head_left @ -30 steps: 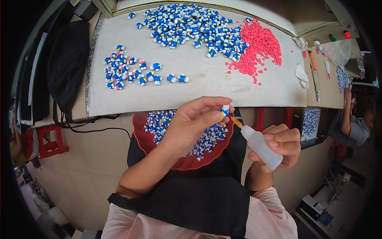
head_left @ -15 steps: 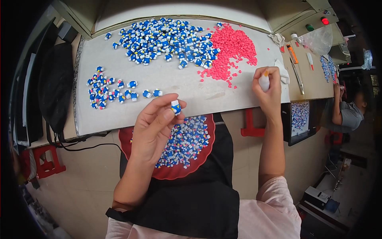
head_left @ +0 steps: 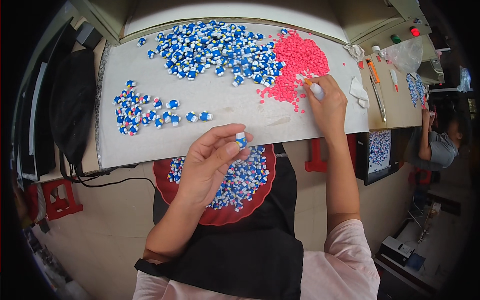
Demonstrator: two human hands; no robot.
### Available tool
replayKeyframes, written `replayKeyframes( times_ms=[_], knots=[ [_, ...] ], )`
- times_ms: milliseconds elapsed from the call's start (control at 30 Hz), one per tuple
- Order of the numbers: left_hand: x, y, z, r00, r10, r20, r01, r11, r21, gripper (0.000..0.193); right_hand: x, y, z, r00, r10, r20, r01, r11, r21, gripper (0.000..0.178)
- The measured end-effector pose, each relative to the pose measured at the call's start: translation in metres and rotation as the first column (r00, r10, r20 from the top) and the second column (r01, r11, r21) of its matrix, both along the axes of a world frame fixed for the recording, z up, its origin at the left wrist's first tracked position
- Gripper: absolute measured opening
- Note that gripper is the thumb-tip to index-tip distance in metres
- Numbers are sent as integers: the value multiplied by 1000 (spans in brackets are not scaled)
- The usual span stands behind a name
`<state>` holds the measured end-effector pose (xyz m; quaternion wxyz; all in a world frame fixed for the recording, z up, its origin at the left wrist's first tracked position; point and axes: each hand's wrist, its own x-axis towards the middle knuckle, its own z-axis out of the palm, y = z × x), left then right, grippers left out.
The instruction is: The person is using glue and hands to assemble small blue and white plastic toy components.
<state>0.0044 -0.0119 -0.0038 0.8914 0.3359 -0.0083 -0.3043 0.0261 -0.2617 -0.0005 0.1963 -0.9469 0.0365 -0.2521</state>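
Between thumb and fingers my left hand [head_left: 212,157] pinches a small blue-and-white figurine [head_left: 241,140], held up over the near table edge. My right hand [head_left: 327,102] is closed round a small white glue bottle [head_left: 316,90] with an orange-yellow cap. The bottle's tip points up and left, at the near edge of a heap of small pink pieces [head_left: 300,55]; whether it touches one cannot be made out. Left of that heap spreads a big pile of blue-and-white figurines [head_left: 210,47]. A smaller group of figurines [head_left: 132,110], some with pink parts, lies at the table's left.
A red scalloped tray [head_left: 235,218] full of figurines rests on my lap, under my left hand. White tissue [head_left: 358,92], an orange cutter [head_left: 372,70] and metal tweezers [head_left: 380,100] lie to the right. A black bag [head_left: 75,110] hangs at left. Another person [head_left: 440,142] sits far right.
My right hand has moved left with the glue bottle, whose tip now reaches the pink heap. My left hand has shifted slightly right, still holding the figurine.
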Motion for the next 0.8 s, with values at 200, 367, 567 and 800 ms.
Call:
replayKeyframes(
  times_ms=[200, 367, 567, 800],
  knots=[
    [-2, -2, 5, 999, -35, 28, 33, 997, 68, 27, -37, 47, 36, 934, 355, 31, -260, 619, 741, 9],
    [-2, 0, 7, 989, -62, 134, 42, 989, 141, 24, -46, 83, 23, 822, 562, 89, -392, 446, 805, 12],
    [1, 6, 12, 980, -134, 146, 103, 973, 205, 24, -45, 86, 23, 824, 563, 70, -407, 502, 763, 13],
    [-1, 0, 6, 985, -137, -103, 128, 988, -84, 26, -55, 100, 22, 892, 414, 183, -429, 644, 634, 22]
  ],
)
